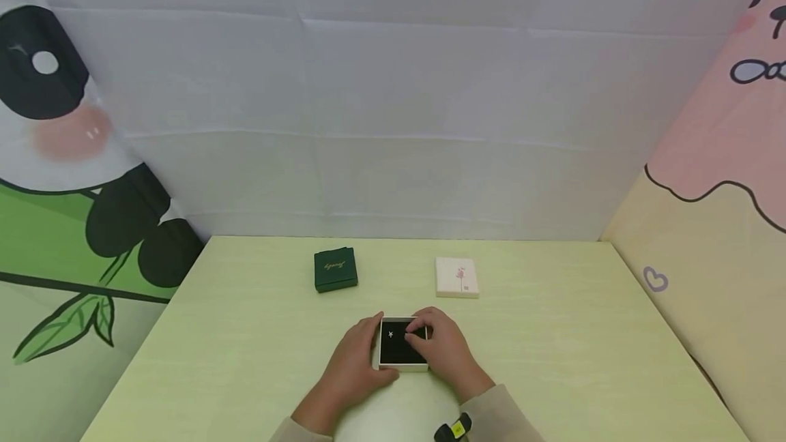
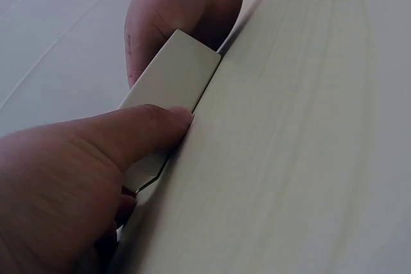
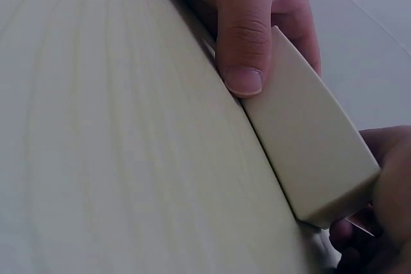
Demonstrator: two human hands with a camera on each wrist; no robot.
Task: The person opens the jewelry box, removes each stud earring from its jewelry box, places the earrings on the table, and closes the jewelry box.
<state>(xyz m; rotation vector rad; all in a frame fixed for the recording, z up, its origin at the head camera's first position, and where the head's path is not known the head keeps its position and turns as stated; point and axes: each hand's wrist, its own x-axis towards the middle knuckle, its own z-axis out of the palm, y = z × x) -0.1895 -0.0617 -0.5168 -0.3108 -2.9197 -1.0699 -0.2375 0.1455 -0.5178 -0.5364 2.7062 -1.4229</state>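
A small white jewelry box (image 1: 404, 365) with a black pad inside lies on the table in front of the person. On the left part of the pad shows a tiny silver star-shaped piece (image 1: 390, 334). My left hand (image 1: 356, 360) grips the box, its thumb (image 2: 151, 129) against the near wall and its fingers along the left side. Over the right part of the pad is my right hand (image 1: 443, 346), thumb and forefinger tips brought close together. I cannot tell whether something tiny is between them. The right wrist view has that hand beside the box's right end.
A dark green box (image 1: 335, 270) with gold lettering stands at the back left of the pale table (image 1: 245, 333). A white square box (image 1: 457, 277) with a pink flower print is at the back right. White cloth (image 1: 393, 87) hangs behind the table, with cartoon-printed cloths at both sides.
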